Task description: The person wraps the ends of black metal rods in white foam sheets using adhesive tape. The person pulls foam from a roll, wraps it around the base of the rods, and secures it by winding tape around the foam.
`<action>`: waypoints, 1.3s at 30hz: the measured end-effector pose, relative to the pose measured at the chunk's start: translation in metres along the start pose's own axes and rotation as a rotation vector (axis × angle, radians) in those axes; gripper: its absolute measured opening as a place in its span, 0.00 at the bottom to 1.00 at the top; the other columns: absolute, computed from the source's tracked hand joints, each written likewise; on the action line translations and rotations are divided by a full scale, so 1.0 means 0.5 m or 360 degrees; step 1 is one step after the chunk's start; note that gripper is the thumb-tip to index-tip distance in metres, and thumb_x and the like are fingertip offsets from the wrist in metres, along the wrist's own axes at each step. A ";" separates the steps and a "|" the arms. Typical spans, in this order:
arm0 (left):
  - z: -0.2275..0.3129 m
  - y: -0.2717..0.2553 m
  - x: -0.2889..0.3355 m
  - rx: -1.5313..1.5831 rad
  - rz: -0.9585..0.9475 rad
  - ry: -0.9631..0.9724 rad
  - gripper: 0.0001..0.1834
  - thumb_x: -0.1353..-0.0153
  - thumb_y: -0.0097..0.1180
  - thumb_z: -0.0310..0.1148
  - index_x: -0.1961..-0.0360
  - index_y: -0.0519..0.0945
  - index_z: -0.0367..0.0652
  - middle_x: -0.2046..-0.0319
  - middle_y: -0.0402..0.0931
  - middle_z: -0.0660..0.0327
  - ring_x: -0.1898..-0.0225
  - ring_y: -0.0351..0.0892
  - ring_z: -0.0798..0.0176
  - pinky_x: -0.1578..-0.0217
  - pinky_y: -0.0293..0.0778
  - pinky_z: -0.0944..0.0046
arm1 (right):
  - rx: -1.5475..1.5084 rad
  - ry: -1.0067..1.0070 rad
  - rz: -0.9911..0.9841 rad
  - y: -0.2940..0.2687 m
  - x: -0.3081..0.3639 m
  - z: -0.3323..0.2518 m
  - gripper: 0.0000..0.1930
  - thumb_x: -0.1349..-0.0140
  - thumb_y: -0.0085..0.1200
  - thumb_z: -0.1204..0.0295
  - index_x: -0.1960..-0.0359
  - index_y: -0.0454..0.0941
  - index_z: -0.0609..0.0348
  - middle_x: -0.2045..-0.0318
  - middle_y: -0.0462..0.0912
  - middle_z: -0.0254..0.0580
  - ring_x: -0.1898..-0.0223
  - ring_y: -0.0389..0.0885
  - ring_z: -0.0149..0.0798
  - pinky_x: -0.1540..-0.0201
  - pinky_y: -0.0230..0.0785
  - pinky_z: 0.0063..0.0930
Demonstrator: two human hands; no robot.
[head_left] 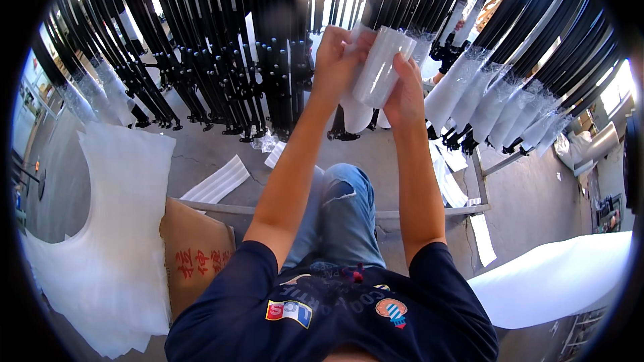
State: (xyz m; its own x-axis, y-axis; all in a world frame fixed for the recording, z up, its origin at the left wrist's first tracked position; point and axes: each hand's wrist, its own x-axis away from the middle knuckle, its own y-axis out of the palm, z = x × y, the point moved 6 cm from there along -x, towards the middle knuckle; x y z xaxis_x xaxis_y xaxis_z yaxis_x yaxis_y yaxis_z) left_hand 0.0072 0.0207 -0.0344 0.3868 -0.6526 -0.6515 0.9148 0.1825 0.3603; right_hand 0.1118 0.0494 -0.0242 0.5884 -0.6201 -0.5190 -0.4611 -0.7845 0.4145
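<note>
In front of me my right hand (pixel 407 94) grips a roll of clear plastic film (pixel 384 68), thumb along its side. My left hand (pixel 341 53) is closed just left of the roll, its fingers around a piece of white foam wrap (pixel 359 29). Below the hands hangs more white foam (pixel 355 115), apparently around the lower end of a black part in the row; the hands and roll hide much of that spot. Black metal tubes (pixel 275 60) with small fittings hang side by side behind both hands.
To the right, several tube ends wear white foam and film sleeves (pixel 490 117). A cardboard box (pixel 191 255) and large foam sheets (pixel 124 228) are at left; another foam sheet (pixel 557 281) lies right. A metal rail (pixel 396 214) crosses near my knees. Foam strips (pixel 218 181) litter the floor.
</note>
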 end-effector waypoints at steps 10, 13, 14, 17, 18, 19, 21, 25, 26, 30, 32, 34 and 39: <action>0.040 0.013 0.018 0.0049 -0.0196 -0.0334 0.11 0.50 0.55 0.33 0.66 0.72 0.42 0.59 0.71 0.62 0.56 0.67 0.64 0.53 0.60 0.66 | 0.0016 -0.0073 0.0032 0.004 -0.003 -0.005 0.30 0.56 0.59 0.64 0.51 0.64 0.65 0.54 0.72 0.47 0.54 0.71 0.39 0.52 0.64 0.31; 0.035 0.011 0.010 -0.0128 -0.0192 -0.0266 0.11 0.50 0.56 0.39 0.66 0.74 0.48 0.70 0.75 0.65 0.60 0.70 0.64 0.52 0.58 0.63 | 0.0093 -0.0066 0.0060 -0.003 -0.003 -0.009 0.30 0.56 0.59 0.63 0.52 0.65 0.64 0.54 0.72 0.47 0.55 0.72 0.38 0.52 0.64 0.30; 0.034 0.010 0.008 -0.0134 -0.0220 -0.0274 0.10 0.50 0.55 0.39 0.67 0.74 0.48 0.69 0.74 0.65 0.60 0.70 0.64 0.52 0.58 0.62 | 0.0114 -0.0078 0.0056 -0.003 -0.004 -0.009 0.30 0.56 0.59 0.62 0.52 0.65 0.63 0.55 0.72 0.46 0.56 0.72 0.38 0.53 0.64 0.30; 0.034 0.005 0.002 -0.0208 -0.0300 -0.0239 0.09 0.48 0.55 0.38 0.67 0.75 0.48 0.66 0.74 0.64 0.59 0.69 0.64 0.51 0.58 0.61 | 0.0165 -0.0084 0.0075 -0.007 -0.003 -0.008 0.30 0.56 0.59 0.61 0.52 0.65 0.62 0.57 0.73 0.45 0.57 0.73 0.37 0.54 0.65 0.29; 0.035 0.007 -0.002 -0.0275 -0.0324 -0.0186 0.09 0.47 0.54 0.38 0.66 0.75 0.48 0.64 0.73 0.64 0.58 0.69 0.64 0.51 0.58 0.61 | 0.0172 -0.0067 0.0099 -0.008 0.000 -0.010 0.30 0.56 0.59 0.61 0.52 0.65 0.62 0.58 0.74 0.44 0.58 0.73 0.37 0.54 0.65 0.29; 0.043 0.012 -0.006 -0.0348 -0.0353 -0.0130 0.09 0.47 0.54 0.37 0.66 0.75 0.48 0.63 0.73 0.64 0.58 0.69 0.64 0.51 0.58 0.61 | 0.0175 -0.0058 0.0122 -0.009 0.001 -0.013 0.30 0.56 0.59 0.61 0.52 0.66 0.62 0.59 0.74 0.44 0.58 0.73 0.36 0.54 0.65 0.29; 0.053 0.022 -0.003 -0.0407 -0.0362 -0.0130 0.10 0.45 0.51 0.39 0.65 0.75 0.46 0.62 0.72 0.63 0.57 0.68 0.63 0.51 0.58 0.61 | 0.0236 -0.0049 0.0136 -0.020 0.002 -0.014 0.29 0.56 0.59 0.61 0.52 0.66 0.61 0.60 0.74 0.42 0.58 0.73 0.36 0.54 0.65 0.29; 0.056 0.028 0.005 -0.0096 -0.0445 -0.0294 0.17 0.42 0.47 0.45 0.61 0.72 0.42 0.63 0.71 0.62 0.55 0.66 0.63 0.51 0.60 0.60 | 0.0369 -0.0136 0.0180 -0.021 0.003 -0.029 0.27 0.55 0.58 0.62 0.53 0.66 0.61 0.60 0.74 0.40 0.58 0.73 0.35 0.54 0.65 0.30; 0.054 0.023 0.004 -0.0158 -0.0431 -0.0320 0.18 0.42 0.46 0.46 0.60 0.71 0.42 0.63 0.70 0.61 0.55 0.66 0.63 0.51 0.60 0.60 | 0.0396 -0.0135 0.0185 -0.020 0.002 -0.031 0.27 0.54 0.58 0.64 0.53 0.66 0.61 0.61 0.74 0.40 0.58 0.73 0.35 0.54 0.65 0.29; 0.034 0.004 0.002 -0.0354 -0.0244 -0.0310 0.21 0.42 0.44 0.49 0.59 0.68 0.41 0.65 0.70 0.60 0.56 0.67 0.63 0.53 0.63 0.59 | 0.0474 -0.0123 0.0149 -0.010 0.009 -0.035 0.27 0.55 0.58 0.67 0.52 0.65 0.62 0.61 0.73 0.40 0.59 0.72 0.35 0.54 0.63 0.27; 0.018 0.000 -0.002 -0.0382 -0.0158 -0.0235 0.20 0.41 0.43 0.49 0.61 0.67 0.42 0.65 0.70 0.60 0.57 0.68 0.64 0.54 0.65 0.60 | 0.0487 -0.0107 0.0093 -0.008 0.011 -0.040 0.28 0.55 0.57 0.69 0.51 0.64 0.62 0.61 0.73 0.40 0.59 0.72 0.35 0.54 0.63 0.25; 0.004 -0.004 -0.005 -0.0379 -0.0122 -0.0149 0.18 0.40 0.42 0.48 0.64 0.66 0.42 0.66 0.70 0.60 0.58 0.70 0.64 0.56 0.67 0.60 | 0.0475 -0.0070 0.0011 -0.010 0.010 -0.043 0.29 0.56 0.57 0.70 0.50 0.63 0.62 0.61 0.72 0.40 0.60 0.72 0.34 0.54 0.62 0.24; -0.001 0.014 -0.005 -0.0124 0.0183 0.0025 0.10 0.37 0.38 0.38 0.67 0.61 0.42 0.70 0.71 0.58 0.65 0.75 0.64 0.65 0.72 0.67 | 0.0802 -0.0105 0.0219 -0.014 0.017 -0.078 0.28 0.57 0.60 0.67 0.54 0.63 0.61 0.62 0.72 0.41 0.61 0.72 0.32 0.58 0.65 0.22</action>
State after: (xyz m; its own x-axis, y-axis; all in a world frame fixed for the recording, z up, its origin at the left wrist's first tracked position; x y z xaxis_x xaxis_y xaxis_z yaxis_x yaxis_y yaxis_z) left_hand 0.0126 0.0238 -0.0308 0.4910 -0.6127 -0.6192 0.8702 0.3126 0.3808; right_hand 0.1459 0.0499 -0.0025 0.4643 -0.7039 -0.5376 -0.8030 -0.5907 0.0799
